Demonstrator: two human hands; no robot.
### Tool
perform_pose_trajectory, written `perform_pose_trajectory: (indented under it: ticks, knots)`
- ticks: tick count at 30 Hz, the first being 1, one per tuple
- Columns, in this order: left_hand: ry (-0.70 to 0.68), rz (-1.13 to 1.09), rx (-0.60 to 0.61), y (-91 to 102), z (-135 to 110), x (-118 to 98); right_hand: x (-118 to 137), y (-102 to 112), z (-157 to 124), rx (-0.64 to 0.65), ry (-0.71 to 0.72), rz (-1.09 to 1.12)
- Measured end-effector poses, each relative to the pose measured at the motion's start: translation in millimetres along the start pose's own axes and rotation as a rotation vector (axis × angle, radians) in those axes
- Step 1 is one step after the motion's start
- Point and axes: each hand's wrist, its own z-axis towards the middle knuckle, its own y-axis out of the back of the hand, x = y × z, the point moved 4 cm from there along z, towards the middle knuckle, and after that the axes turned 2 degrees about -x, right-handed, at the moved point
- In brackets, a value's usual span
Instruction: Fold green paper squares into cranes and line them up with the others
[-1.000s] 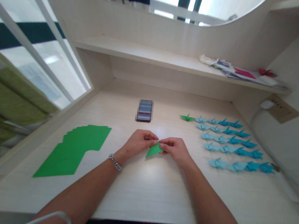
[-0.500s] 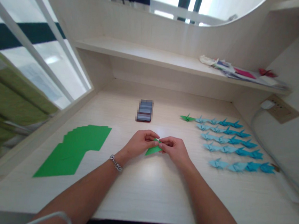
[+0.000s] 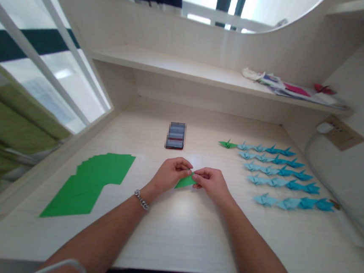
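A small folded piece of green paper [image 3: 184,182] sits between my two hands at the middle of the pale wooden desk [image 3: 173,233]. My left hand [image 3: 169,174], with a silver bracelet at the wrist, pinches its upper left edge. My right hand [image 3: 211,182] pinches its right tip with thumb and forefinger. Both hands are closed on the paper, just above the desk. Most of the fold is hidden by my fingers.
A fan of green paper sheets [image 3: 90,181] lies at the left. A phone [image 3: 175,135] lies behind my hands. Rows of blue paper cranes [image 3: 279,172] and one green crane [image 3: 228,144] fill the right. A shelf [image 3: 181,66] with papers [image 3: 288,88] runs behind; a wall socket [image 3: 340,131] is far right.
The green paper has shifted slightly left and lower between my fingers, and its visible shape has narrowed. My hands have stayed close together in the same place.
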Motion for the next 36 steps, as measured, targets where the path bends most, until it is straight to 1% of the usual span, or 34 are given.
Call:
perform_pose_trajectory:
  ticks: [3, 8, 14, 20, 25, 31, 33, 36]
  knots:
    - [0.013, -0.024, -0.018, -1.2, -0.5, 0.8, 1.5, -0.1, -0.9, -0.016, 0.012, 0.011]
    - [0.055, 0.015, -0.005, -4.4, -2.8, 1.1, -0.5, 1.1, 0.1, -0.047, 0.007, 0.014]
    - [0.048, 0.041, -0.053, -2.9, -2.8, -1.9, -6.0, 1.0, 2.0, -0.03, -0.039, -0.009]
    - [0.014, 0.01, -0.073, -2.2, -2.1, -3.7, -3.3, 1.6, 0.9, -0.006, -0.03, -0.023]
    - [-0.036, 0.037, -0.033, -2.6, -2.8, -4.9, -0.8, -2.0, 0.5, -0.003, 0.016, -0.043]
    - [-0.043, 0.049, 0.024, -7.0, -4.7, -4.1, 0.8, -2.9, 0.2, -0.035, 0.087, -0.212]
    - [-0.042, 0.041, 0.011, -6.4, -4.4, -4.5, -0.4, -1.8, 0.6, -0.026, 0.062, -0.189]
    - [-0.027, 0.022, -0.054, -2.1, -2.7, -5.1, -1.2, -0.3, 0.4, 0.001, 0.011, -0.145]
